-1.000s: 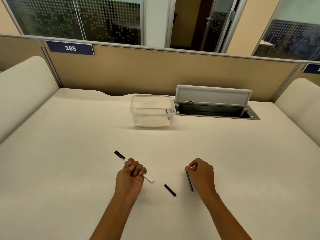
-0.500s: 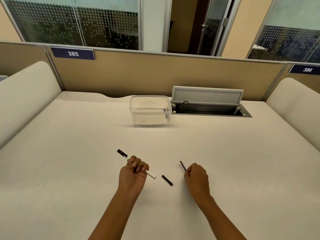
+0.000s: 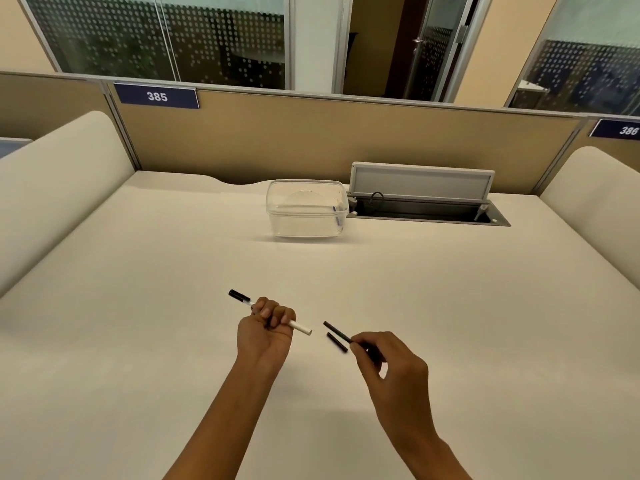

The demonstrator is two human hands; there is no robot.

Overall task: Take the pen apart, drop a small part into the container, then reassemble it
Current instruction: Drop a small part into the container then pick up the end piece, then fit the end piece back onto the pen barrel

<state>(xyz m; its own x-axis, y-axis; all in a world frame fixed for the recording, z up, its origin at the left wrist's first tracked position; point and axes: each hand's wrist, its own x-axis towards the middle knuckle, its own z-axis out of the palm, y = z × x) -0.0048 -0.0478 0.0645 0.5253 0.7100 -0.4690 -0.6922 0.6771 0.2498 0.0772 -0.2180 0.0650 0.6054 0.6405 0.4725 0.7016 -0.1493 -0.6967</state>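
My left hand point(image 3: 265, 329) is closed around a white pen barrel point(image 3: 302, 327) with a black end point(image 3: 238, 295) that sticks out to the upper left; its open white end points right. My right hand point(image 3: 391, 367) pinches a thin black refill point(image 3: 337, 332) between thumb and fingertips, its free tip aimed at the barrel's open end, a small gap apart. A short black pen piece point(image 3: 337, 342) lies on the desk just below the refill. The clear plastic container point(image 3: 306, 209) stands farther back, with a thin dark sliver against its right wall.
The cream desk point(image 3: 138, 306) is bounded by padded side dividers and a tan back partition point(image 3: 311, 140) labelled 385. An open cable hatch point(image 3: 426, 202) with a raised grey lid sits right of the container.
My right hand lifted the black refill off the desk and swung it left, toward the barrel's open end. The left hand holds the barrel much as before.
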